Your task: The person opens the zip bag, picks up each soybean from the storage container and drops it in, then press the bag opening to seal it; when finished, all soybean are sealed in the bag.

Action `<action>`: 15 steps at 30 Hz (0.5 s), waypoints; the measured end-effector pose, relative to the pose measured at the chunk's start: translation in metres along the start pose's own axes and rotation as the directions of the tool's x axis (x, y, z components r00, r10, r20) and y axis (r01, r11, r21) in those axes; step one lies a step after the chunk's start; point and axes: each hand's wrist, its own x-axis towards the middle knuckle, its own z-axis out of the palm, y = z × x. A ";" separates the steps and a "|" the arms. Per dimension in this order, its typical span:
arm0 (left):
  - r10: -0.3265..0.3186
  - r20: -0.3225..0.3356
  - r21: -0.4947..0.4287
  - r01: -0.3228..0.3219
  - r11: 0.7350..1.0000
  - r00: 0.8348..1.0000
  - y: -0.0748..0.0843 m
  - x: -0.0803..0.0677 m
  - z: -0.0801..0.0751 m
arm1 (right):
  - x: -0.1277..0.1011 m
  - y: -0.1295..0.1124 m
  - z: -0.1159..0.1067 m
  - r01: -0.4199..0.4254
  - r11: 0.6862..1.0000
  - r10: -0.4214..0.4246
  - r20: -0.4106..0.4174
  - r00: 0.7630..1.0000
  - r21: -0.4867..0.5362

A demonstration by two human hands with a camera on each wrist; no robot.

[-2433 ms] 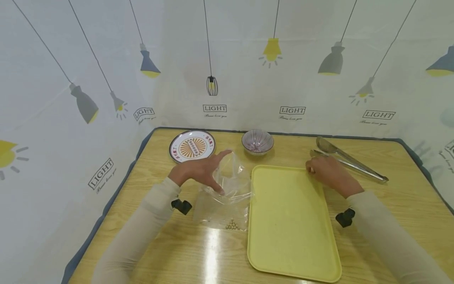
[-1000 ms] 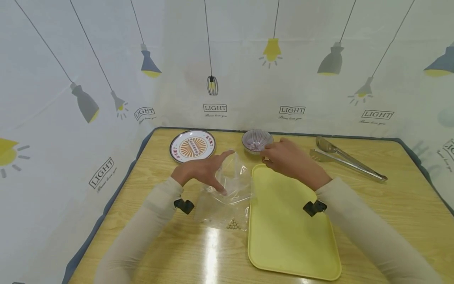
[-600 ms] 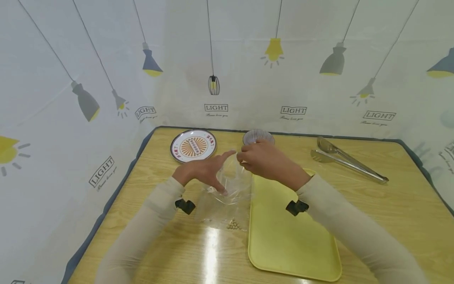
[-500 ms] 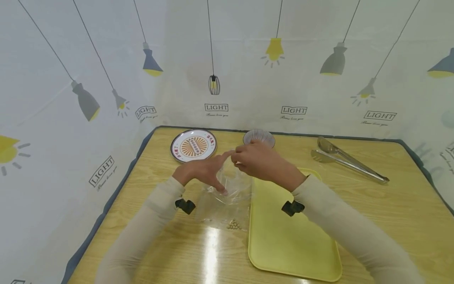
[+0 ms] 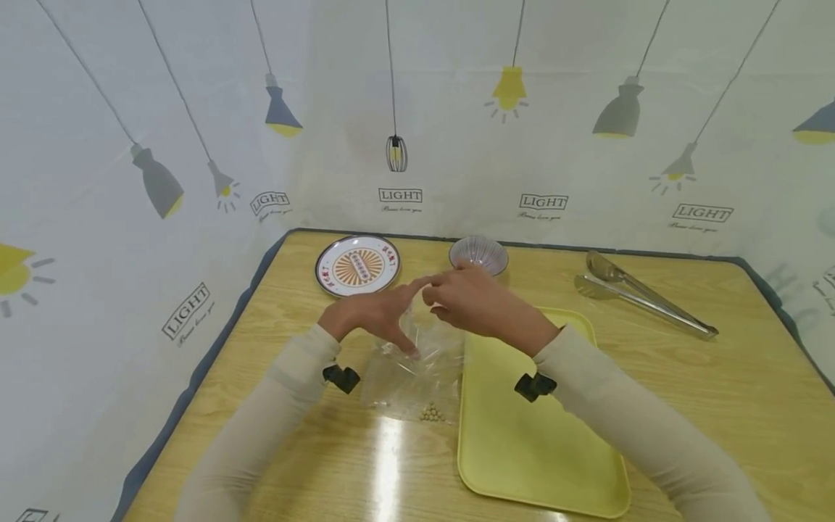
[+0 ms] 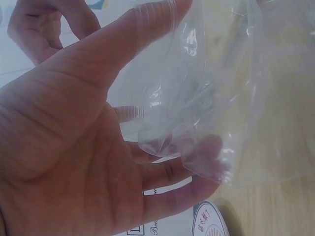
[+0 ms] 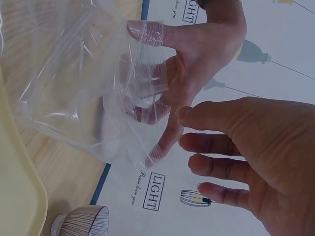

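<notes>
My left hand (image 5: pixel 375 312) is at the mouth of a clear plastic zip bag (image 5: pixel 411 384). Its thumb and fingers spread inside the mouth and stretch it wide, as the left wrist view shows with the film (image 6: pixel 197 98) over the fingertips. Several small round beige pieces, like soybeans (image 5: pixel 432 413), lie in the bag's near corner. Just over the mouth, my right hand (image 5: pixel 479 301) comes close to the left fingers. In the right wrist view its thumb and loosely bent fingers (image 7: pixel 219 167) stand slightly apart, with nothing visible between them.
A yellow tray (image 5: pixel 541 435) lies right of the bag. Behind stand a white patterned plate (image 5: pixel 359 267) and a striped bowl (image 5: pixel 479 254), with metal tongs (image 5: pixel 646 297) at the back right. A printed cloth backdrop (image 5: pixel 457 159) rises at the table's far edge.
My right hand has moved left from the tray's far right corner, past the bowl, to the bag's mouth, and its fingers have loosened. The left hand has stayed in the bag.
</notes>
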 end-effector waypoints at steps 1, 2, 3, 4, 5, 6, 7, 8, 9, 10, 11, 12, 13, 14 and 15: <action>0.005 -0.005 0.001 -0.005 1.000 1.000 0.000 0.000 0.000 | -0.002 0.001 0.000 -0.003 1.000 0.003 -0.002 1.000 0.004; 0.010 -0.010 -0.001 -0.010 1.000 1.000 0.000 0.000 0.001 | -0.004 0.002 0.001 -0.007 1.000 0.007 -0.002 1.000 0.003; 0.012 -0.013 -0.002 -0.012 1.000 1.000 0.000 0.000 0.001 | -0.007 0.003 0.003 -0.009 1.000 0.009 -0.004 1.000 -0.002; 0.015 -0.018 0.000 -0.015 1.000 1.000 0.000 0.000 0.001 | -0.010 0.004 0.005 -0.014 1.000 0.014 -0.002 1.000 -0.003; 0.019 -0.023 0.002 -0.019 1.000 1.000 0.000 0.000 0.002 | -0.013 0.004 0.008 -0.019 1.000 0.019 0.000 1.000 -0.001; 0.024 -0.029 0.002 -0.024 1.000 0.999 0.000 0.000 0.002 | -0.016 0.004 0.011 -0.023 1.000 0.023 0.001 1.000 0.006; 0.026 -0.033 0.002 -0.026 1.000 0.999 0.000 0.000 0.003 | -0.020 0.004 0.015 -0.023 1.000 0.023 0.000 1.000 0.016; 0.027 -0.037 0.002 -0.027 1.000 0.999 0.000 0.000 0.003 | -0.022 0.003 0.020 -0.019 0.999 0.019 -0.004 1.000 0.027; 0.027 -0.040 0.004 -0.027 1.000 0.999 0.001 0.000 0.003 | -0.024 0.002 0.024 -0.014 0.999 0.014 -0.014 1.000 0.042; 0.031 -0.046 0.008 -0.031 0.999 0.998 0.001 0.000 0.004 | -0.026 0.001 0.029 -0.010 0.998 0.011 -0.025 1.000 0.061; 0.037 -0.050 0.010 -0.036 0.999 0.998 0.001 0.001 0.004 | -0.027 0.000 0.033 -0.003 0.997 0.006 -0.042 0.999 0.075; 0.040 -0.053 0.010 -0.039 0.999 0.998 0.001 0.001 0.005 | -0.028 -0.001 0.037 0.002 0.996 0.003 -0.062 0.998 0.090; 0.041 -0.055 0.011 -0.041 0.999 0.998 0.001 0.001 0.006 | -0.028 -0.003 0.041 0.001 0.995 0.007 -0.082 0.997 0.099; 0.043 -0.058 0.012 -0.043 0.999 0.997 0.001 0.002 0.006 | -0.029 -0.004 0.044 -0.006 0.994 0.016 -0.101 0.995 0.106; 0.049 -0.063 0.015 -0.048 0.999 0.997 0.000 0.003 0.007 | -0.029 -0.005 0.047 -0.015 0.993 0.028 -0.119 0.993 0.114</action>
